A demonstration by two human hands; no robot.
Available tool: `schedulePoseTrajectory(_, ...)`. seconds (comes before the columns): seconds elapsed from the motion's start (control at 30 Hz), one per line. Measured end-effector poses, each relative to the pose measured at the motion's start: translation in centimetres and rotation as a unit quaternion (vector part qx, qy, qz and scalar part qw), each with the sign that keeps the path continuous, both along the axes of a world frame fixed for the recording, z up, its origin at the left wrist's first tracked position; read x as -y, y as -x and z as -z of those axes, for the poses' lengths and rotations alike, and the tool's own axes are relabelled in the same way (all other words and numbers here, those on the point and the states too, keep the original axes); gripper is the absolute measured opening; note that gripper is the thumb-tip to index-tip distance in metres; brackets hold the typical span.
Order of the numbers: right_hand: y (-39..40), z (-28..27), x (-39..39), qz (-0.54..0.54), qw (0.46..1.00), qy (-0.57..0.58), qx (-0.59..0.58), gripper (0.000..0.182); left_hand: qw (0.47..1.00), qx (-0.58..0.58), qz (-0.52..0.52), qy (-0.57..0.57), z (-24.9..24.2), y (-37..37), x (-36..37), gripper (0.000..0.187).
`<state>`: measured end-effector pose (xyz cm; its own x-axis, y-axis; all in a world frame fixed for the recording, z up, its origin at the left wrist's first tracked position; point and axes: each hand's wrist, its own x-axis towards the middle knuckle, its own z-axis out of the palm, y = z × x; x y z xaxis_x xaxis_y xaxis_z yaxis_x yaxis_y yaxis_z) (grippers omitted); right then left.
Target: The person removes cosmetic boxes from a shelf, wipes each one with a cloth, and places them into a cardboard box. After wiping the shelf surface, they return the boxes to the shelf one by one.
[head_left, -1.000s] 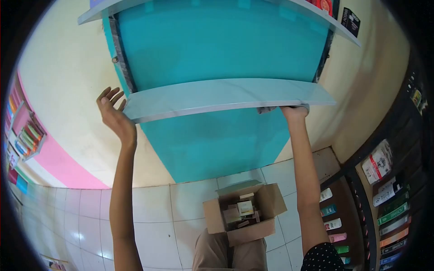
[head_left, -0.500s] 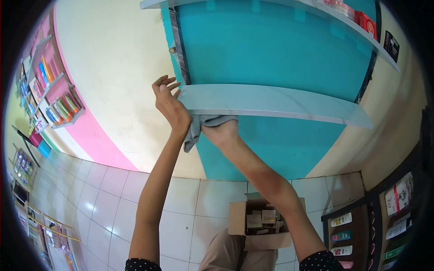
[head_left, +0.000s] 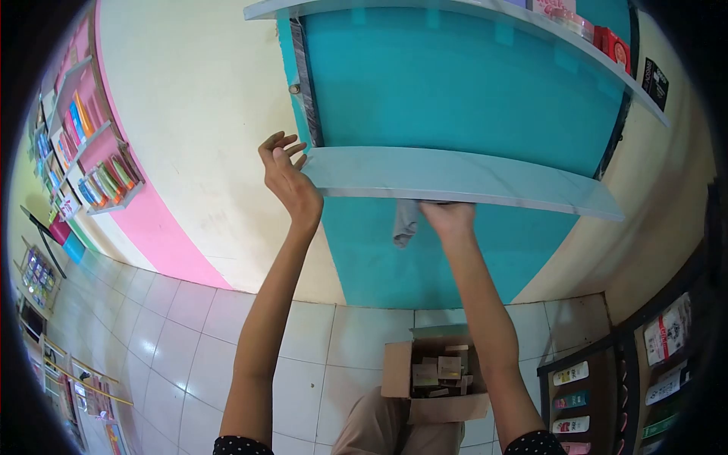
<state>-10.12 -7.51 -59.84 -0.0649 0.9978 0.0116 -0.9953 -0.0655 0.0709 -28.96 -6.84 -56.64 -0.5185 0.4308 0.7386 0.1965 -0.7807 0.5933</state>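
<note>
Right hand (head_left: 447,216) grip clenched a grey cloth (head_left: 405,222) against the shelf (head_left: 455,178) edge; its dangling end could slip free. Left hand (head_left: 287,176) stayed open-fingered beside it.

Single head-worn view, fisheye, tilted up and forward; close under pale grey glossy shelf board (head_left: 455,176) on teal wall panel (head_left: 455,83).

I have both arms raised to the shelf (head_left: 455,178). My left hand (head_left: 288,178), fingers spread, braces its left end. My right hand (head_left: 449,216) reaches over its front edge, fingers hidden.
</note>
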Motion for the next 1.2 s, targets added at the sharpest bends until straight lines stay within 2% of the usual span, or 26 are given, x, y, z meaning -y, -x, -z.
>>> schedulePoseTrajectory(0.13, -5.5, 0.5, 1.1, 0.027, 0.998, -0.052, 0.012, 0.042, 1.0, 0.004, -0.005, 0.008, 0.4, 0.3, -0.4, 0.039)
schedulePoseTrajectory(0.23, -7.8, -0.8, 2.9, 0.127, 0.991, -0.024, 0.041, 0.044, 0.999, 0.014, 0.035, -0.013, 0.8, 0.6, -0.9, 0.038)
schedulePoseTrajectory(0.47, -16.1, 0.6, 2.7, 0.203, 0.978, -0.044, 0.018, 0.045, 0.999, -0.027, -0.003, 0.035, 0.2, 0.2, 0.1, 0.042)
schedulePoseTrajectory(0.53, -19.7, 1.1, 2.9, 0.261, 0.961, -0.068, 0.055, 0.047, 0.999, -0.031, -0.003, 0.035, 0.2, 0.3, 0.2, 0.042)
schedulePoseTrajectory(0.73, -28.7, 1.0, 4.1, 0.369, 0.917, -0.071, 0.132, 0.049, 0.999, -0.03, -0.024, 0.029, 0.2, 0.1, 0.1, 0.042)
schedulePoseTrajectory(0.87, -34.6, 0.9, 4.4, 0.388, 0.916, -0.019, 0.098, 0.046, 0.999, -0.035, -0.027, 0.029, 0.2, 0.1, 0.1, 0.042)
schedulePoseTrajectory(0.9, -37.7, 2.2, 3.3, 0.306, 0.887, -0.293, 0.183, 0.046, 0.999, -0.032, -0.025, 0.03, 0.2, 0.1, 0.1, 0.042)
schedulePoseTrajectory(0.93, -39.2, 2.9, 2.6, 0.198, 0.777, -0.541, 0.252, 0.046, 0.999, -0.028, -0.023, 0.031, 0.2, 0.1, 0.1, 0.042)
schedulePoseTrajectory(0.97, -37.2, 1.8, 3.6, 0.198, 0.776, -0.543, 0.253, 0.046, 0.999, -0.027, -0.023, 0.029, 0.1, 0.1, 0.1, 0.042)
schedulePoseTrajectory(1.0, -35.1, 0.8, 5.1, 0.395, 0.766, -0.324, 0.391, 0.043, 0.999, -0.03, -0.025, 0.03, 0.1, 0.1, 0.1, 0.041)
schedulePoseTrajectory(1.03, -33.7, -0.1, 6.1, 0.552, 0.672, -0.072, 0.488, 0.04, 0.999, -0.031, -0.027, 0.031, 0.2, 0.0, 0.2, 0.041)
schedulePoseTrajectory(1.07, -36.5, 1.4, 5.3, 0.578, 0.477, 0.083, 0.656, 0.037, 0.999, -0.026, -0.026, 0.034, 0.3, -0.1, 0.2, 0.041)
schedulePoseTrajectory(1.1, -37.3, 1.1, 5.9, 0.575, 0.475, 0.081, 0.661, 0.037, 0.999, -0.019, -0.021, 0.029, 0.2, -0.1, 0.2, 0.041)
schedulePoseTrajectory(1.17, -37.9, 0.5, 6.5, 0.401, 0.279, 0.167, 0.857, 0.036, 0.999, -0.009, -0.023, 0.03, 0.3, 0.0, 0.2, 0.041)
schedulePoseTrajectory(1.2, -35.0, -0.8, 7.5, 0.443, 0.24, 0.102, 0.858, 0.035, 0.999, -0.012, -0.021, 0.028, 0.2, 0.0, 0.2, 0.041)
